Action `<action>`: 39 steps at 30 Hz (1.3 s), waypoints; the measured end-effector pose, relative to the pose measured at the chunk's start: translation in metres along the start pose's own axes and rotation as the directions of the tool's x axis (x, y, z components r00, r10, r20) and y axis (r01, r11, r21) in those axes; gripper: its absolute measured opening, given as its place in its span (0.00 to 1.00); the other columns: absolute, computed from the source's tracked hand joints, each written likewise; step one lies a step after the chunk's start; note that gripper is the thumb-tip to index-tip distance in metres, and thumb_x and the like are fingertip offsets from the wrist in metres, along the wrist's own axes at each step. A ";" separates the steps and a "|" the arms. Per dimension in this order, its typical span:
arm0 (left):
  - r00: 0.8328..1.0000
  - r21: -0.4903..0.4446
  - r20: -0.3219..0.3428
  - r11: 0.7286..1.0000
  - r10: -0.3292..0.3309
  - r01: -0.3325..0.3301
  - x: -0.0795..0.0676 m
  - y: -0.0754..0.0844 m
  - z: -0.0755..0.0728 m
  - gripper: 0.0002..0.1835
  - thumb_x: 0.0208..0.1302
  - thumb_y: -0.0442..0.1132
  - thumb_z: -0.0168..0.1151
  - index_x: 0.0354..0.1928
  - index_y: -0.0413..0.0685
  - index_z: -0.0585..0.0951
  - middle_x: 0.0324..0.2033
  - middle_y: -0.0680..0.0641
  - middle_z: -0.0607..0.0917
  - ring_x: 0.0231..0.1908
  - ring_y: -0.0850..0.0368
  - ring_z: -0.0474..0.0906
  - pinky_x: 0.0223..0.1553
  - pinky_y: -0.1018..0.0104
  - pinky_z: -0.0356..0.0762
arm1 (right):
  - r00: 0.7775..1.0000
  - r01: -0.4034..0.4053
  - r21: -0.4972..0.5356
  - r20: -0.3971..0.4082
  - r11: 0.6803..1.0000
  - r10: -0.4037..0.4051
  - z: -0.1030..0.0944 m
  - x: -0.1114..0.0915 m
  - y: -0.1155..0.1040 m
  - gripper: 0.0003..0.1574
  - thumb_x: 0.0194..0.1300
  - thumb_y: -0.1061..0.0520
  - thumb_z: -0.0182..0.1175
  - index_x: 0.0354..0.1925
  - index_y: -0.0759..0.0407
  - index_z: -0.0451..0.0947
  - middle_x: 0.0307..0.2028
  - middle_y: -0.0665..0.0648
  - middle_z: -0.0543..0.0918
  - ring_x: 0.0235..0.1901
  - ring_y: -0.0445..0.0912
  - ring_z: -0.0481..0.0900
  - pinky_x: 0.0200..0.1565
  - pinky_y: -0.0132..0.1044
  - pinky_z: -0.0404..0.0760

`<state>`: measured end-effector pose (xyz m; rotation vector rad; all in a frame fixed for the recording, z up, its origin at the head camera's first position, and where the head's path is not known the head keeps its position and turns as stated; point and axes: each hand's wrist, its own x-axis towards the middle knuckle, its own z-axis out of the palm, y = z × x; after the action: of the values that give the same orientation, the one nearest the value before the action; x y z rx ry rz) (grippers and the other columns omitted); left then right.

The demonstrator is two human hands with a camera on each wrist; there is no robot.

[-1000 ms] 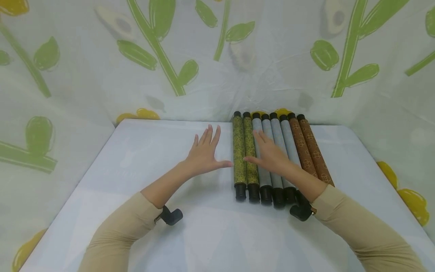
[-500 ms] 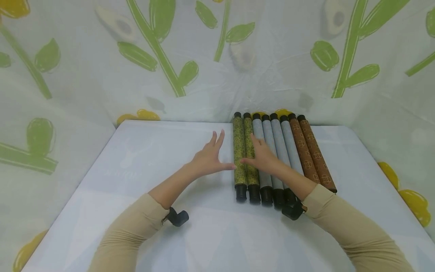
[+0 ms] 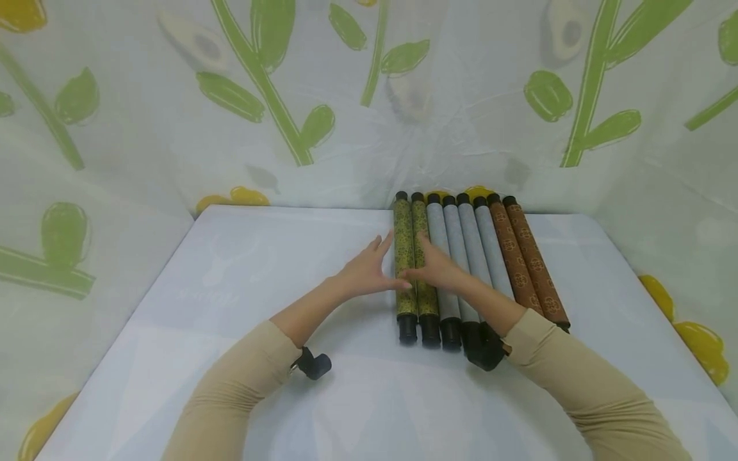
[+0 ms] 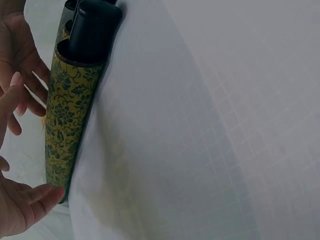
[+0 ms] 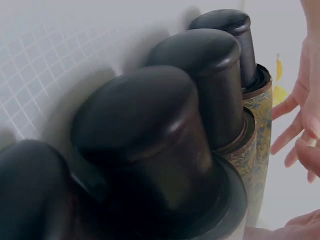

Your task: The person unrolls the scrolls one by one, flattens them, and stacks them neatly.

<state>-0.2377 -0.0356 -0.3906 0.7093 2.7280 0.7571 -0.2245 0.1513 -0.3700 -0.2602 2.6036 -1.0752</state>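
Both hands are over the left end of a row of rolled scrolls with black end knobs. My left hand (image 3: 369, 272) is at the outermost yellow-green scroll (image 3: 405, 256), its thumb crossing that scroll and its fingers spread. My right hand (image 3: 438, 267) extends over the second yellow-green scroll (image 3: 427, 294), thumb and fingers apart. The thumbs come close together; contact is unclear. In the left wrist view, left-hand fingers (image 4: 37, 202) lie near the far end of the patterned scroll (image 4: 67, 115). Neither hand visibly grips anything.
Several pale grey-blue scrolls (image 3: 455, 243) and two brown patterned scrolls (image 3: 527, 256) continue the row to the right. They lie on a white table (image 3: 277, 256). Behind it hangs a leaf-printed cloth (image 3: 461, 128). Black knobs (image 5: 135, 110) fill much of the right wrist view.
My left hand has moved right to the outermost scroll. My right hand has shifted left from the grey-blue scrolls, so the hands are closer together. The scrolls stay put.
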 end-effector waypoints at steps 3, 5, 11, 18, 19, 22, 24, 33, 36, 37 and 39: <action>1.000 -0.044 0.008 0.999 0.027 -0.027 0.005 -0.001 0.005 0.61 0.49 0.66 0.65 0.75 0.51 0.40 0.71 0.35 0.51 0.68 0.39 0.57 0.60 0.45 0.66 | 0.999 -0.033 0.027 0.009 0.999 0.032 0.000 0.000 0.001 0.61 0.63 0.50 0.62 0.73 0.64 0.30 0.73 0.67 0.38 0.71 0.63 0.44 0.65 0.60 0.55; 0.999 -0.092 0.010 0.994 0.052 -0.051 0.009 -0.001 0.009 0.60 0.50 0.64 0.66 0.75 0.49 0.42 0.70 0.35 0.55 0.66 0.41 0.62 0.59 0.48 0.68 | 0.999 -0.053 0.057 0.009 0.997 0.053 -0.001 -0.001 0.001 0.60 0.63 0.51 0.61 0.74 0.62 0.31 0.73 0.66 0.39 0.71 0.63 0.44 0.65 0.60 0.56; 0.999 -0.318 0.031 0.948 0.022 -0.011 0.017 -0.004 0.017 0.56 0.54 0.57 0.67 0.75 0.50 0.43 0.70 0.37 0.58 0.62 0.45 0.69 0.55 0.53 0.73 | 0.994 -0.105 0.129 0.024 0.986 0.102 -0.006 0.000 0.000 0.56 0.63 0.54 0.61 0.74 0.59 0.34 0.73 0.66 0.42 0.71 0.63 0.46 0.64 0.60 0.57; 0.998 -0.487 0.064 0.872 -0.018 0.047 0.023 -0.011 0.021 0.55 0.55 0.49 0.69 0.75 0.50 0.43 0.70 0.38 0.58 0.64 0.44 0.64 0.59 0.53 0.69 | 0.992 -0.115 0.156 0.060 0.981 0.107 -0.005 0.009 0.000 0.53 0.63 0.57 0.60 0.74 0.60 0.38 0.73 0.66 0.43 0.71 0.61 0.45 0.65 0.57 0.57; 0.998 -0.494 0.062 0.869 -0.007 0.037 0.024 -0.013 0.023 0.54 0.54 0.48 0.69 0.75 0.49 0.44 0.70 0.38 0.58 0.65 0.44 0.64 0.59 0.53 0.69 | 0.991 -0.125 0.168 0.078 0.978 0.113 -0.005 0.010 0.000 0.54 0.63 0.57 0.60 0.74 0.60 0.38 0.73 0.66 0.43 0.71 0.61 0.44 0.65 0.58 0.57; 0.998 -0.492 0.059 0.870 0.012 0.019 0.027 -0.015 0.026 0.53 0.53 0.48 0.70 0.74 0.49 0.48 0.71 0.40 0.55 0.66 0.43 0.61 0.60 0.52 0.68 | 0.985 -0.151 0.206 0.119 0.967 0.128 -0.007 0.014 0.002 0.55 0.63 0.59 0.61 0.75 0.58 0.36 0.74 0.65 0.40 0.71 0.61 0.42 0.65 0.59 0.55; 0.999 -0.475 0.052 0.880 0.016 0.010 0.030 -0.015 0.027 0.52 0.53 0.48 0.71 0.74 0.50 0.50 0.71 0.39 0.54 0.65 0.42 0.60 0.59 0.52 0.68 | 0.981 -0.170 0.227 0.135 0.959 0.142 -0.010 0.016 0.003 0.56 0.62 0.59 0.62 0.75 0.57 0.36 0.74 0.64 0.39 0.72 0.61 0.41 0.66 0.61 0.53; 0.998 -0.505 0.057 0.863 0.007 0.023 0.033 -0.010 0.025 0.49 0.51 0.44 0.73 0.72 0.49 0.57 0.64 0.32 0.62 0.27 0.59 0.67 0.33 0.65 0.77 | 0.975 -0.195 0.238 0.150 0.952 0.162 -0.014 0.026 0.007 0.56 0.61 0.60 0.63 0.75 0.57 0.38 0.74 0.66 0.40 0.72 0.61 0.41 0.66 0.59 0.53; 0.999 -0.509 0.045 0.860 -0.007 0.029 0.034 -0.010 0.024 0.47 0.50 0.44 0.73 0.71 0.51 0.59 0.62 0.37 0.68 0.28 0.60 0.70 0.32 0.66 0.77 | 0.972 -0.190 0.215 0.175 0.958 0.154 -0.014 0.028 0.006 0.56 0.61 0.61 0.62 0.75 0.58 0.38 0.74 0.65 0.40 0.71 0.61 0.43 0.66 0.58 0.56; 0.999 -0.504 0.042 0.863 -0.012 0.032 0.034 -0.010 0.024 0.47 0.50 0.44 0.74 0.71 0.52 0.60 0.61 0.39 0.70 0.33 0.60 0.72 0.35 0.66 0.76 | 0.970 -0.192 0.208 0.187 0.959 0.154 -0.014 0.028 0.005 0.55 0.62 0.62 0.61 0.75 0.58 0.37 0.74 0.66 0.40 0.71 0.61 0.44 0.65 0.58 0.56; 0.999 -0.498 0.035 0.866 -0.018 0.033 0.034 -0.011 0.025 0.46 0.50 0.45 0.73 0.71 0.53 0.61 0.66 0.44 0.67 0.44 0.56 0.73 0.40 0.65 0.75 | 0.965 -0.199 0.196 0.207 0.960 0.158 -0.014 0.028 0.003 0.55 0.62 0.63 0.61 0.75 0.58 0.37 0.74 0.66 0.40 0.71 0.61 0.46 0.65 0.57 0.57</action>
<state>-0.2633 -0.0162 -0.4199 0.5525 2.3431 1.3625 -0.2555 0.1548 -0.3693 -0.0695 2.2708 -1.1921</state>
